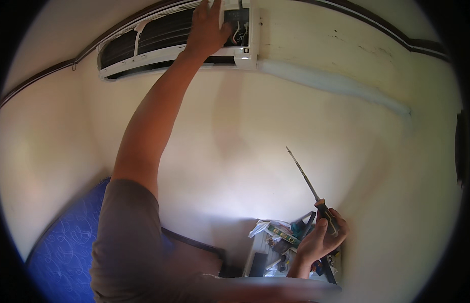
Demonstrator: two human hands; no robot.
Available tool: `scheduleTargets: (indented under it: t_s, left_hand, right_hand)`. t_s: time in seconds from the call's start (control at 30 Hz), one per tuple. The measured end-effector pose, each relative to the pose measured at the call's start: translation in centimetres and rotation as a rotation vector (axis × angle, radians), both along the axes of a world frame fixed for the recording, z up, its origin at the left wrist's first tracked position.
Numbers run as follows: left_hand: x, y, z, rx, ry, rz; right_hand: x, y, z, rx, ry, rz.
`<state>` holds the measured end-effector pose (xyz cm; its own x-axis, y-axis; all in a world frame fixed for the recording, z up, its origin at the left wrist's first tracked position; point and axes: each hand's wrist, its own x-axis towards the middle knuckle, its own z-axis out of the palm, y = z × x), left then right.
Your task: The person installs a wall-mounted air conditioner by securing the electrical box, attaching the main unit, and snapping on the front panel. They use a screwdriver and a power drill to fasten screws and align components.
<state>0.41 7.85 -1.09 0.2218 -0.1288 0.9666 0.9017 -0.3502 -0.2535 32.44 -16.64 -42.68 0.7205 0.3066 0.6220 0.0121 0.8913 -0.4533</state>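
High on the wall, my left hand point(209, 31) is raised against the white air conditioner point(245, 61). Its fingers are stretched upward and apart beside a narrow white part of the unit, and the thumb lies by the exposed wiring compartment point(237, 33). The front cover is off, so the dark ridged inside point(167, 33) shows. Lower down on the right, my right hand point(321, 240) grips a screwdriver point(326, 214) by its dark handle with orange trim. Its long thin shaft points up and to the left, touching nothing.
Below my right hand, a cluttered surface holds a green spirit level point(283, 235), a plastic bag point(260, 227) and several tools. A pale wrapped pipe point(336, 83) runs right from the unit along the wall. A blue patterned mattress-like panel point(68, 242) leans at lower left.
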Motion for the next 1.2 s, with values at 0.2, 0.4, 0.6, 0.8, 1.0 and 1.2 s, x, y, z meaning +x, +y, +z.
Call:
scheduleTargets:
  t_s: [0.2, 0.4, 0.6, 0.8, 1.0, 1.2]
  left_hand:
    - [-1.9, -1.4, 1.1, -0.106, 0.063, -0.04]
    - [-1.6, -2.6, 6.2, -0.379, -0.078, 0.028]
    - [-0.4, -4.5, 9.0, -0.566, -0.024, 0.224]
    - [0.6, -7.3, 10.3, -0.829, -0.125, 0.143]
    - [0.4, -9.1, 8.4, -0.569, -0.126, 0.108]
    - [-0.6, -7.9, -1.3, -0.202, -0.018, -0.129]
  right_hand:
    - [1.2, -1.0, -0.3, 0.001, -0.01, -0.029]
    - [1.5, -0.2, -1.8, -0.038, -0.012, 0.027]
    - [0.5, 1.4, -3.3, -0.104, 0.021, 0.142]
    - [0.1, 3.0, -4.8, -0.095, 0.188, 0.355]
    - [0.3, 5.3, -6.9, -0.118, 0.399, 0.514]
    - [4.4, 5.6, -13.7, -0.213, 0.487, 0.699]
